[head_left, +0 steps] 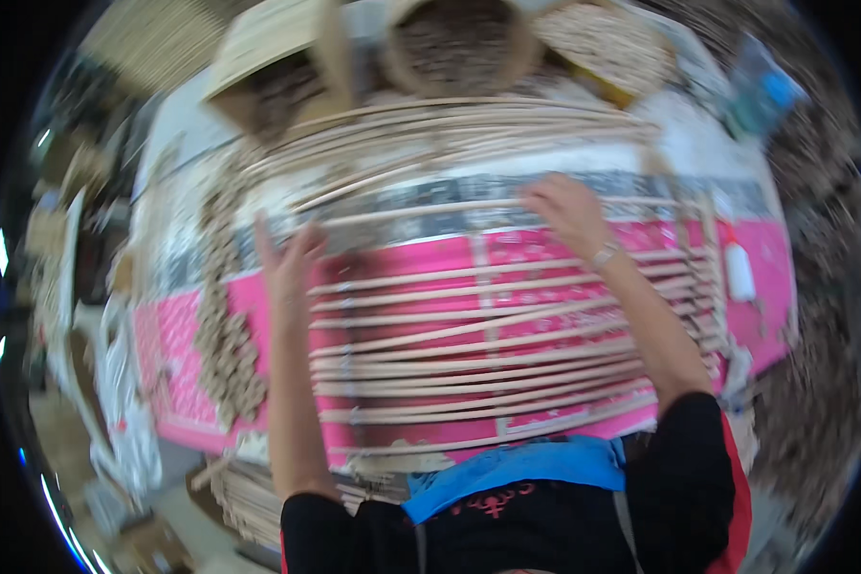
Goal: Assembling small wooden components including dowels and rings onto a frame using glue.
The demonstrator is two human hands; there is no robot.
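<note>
Pale wooden rods [469,277] lie side by side across a pink sheet in front of me. Beyond them, one wooden rod [421,212] runs crosswise over the grey strip. My right hand [566,215] has its fingers closed on this rod, right of its middle. My left hand [289,253] is by the rod's left end, with its fingers apart; blur hides whether it touches the rod. Small light-brown wooden pieces [225,354] are heaped in a long row left of my left forearm. At the right, the rods end at a column of similar pieces [710,268].
More rods [450,129] lie at the table's far side. Behind them stand a wooden box [268,57], a round tub [526,48] and a yellow-edged container [607,48], all holding small pieces. A white bottle [739,271] is at the right. Plastic bags [129,402] hang at the left.
</note>
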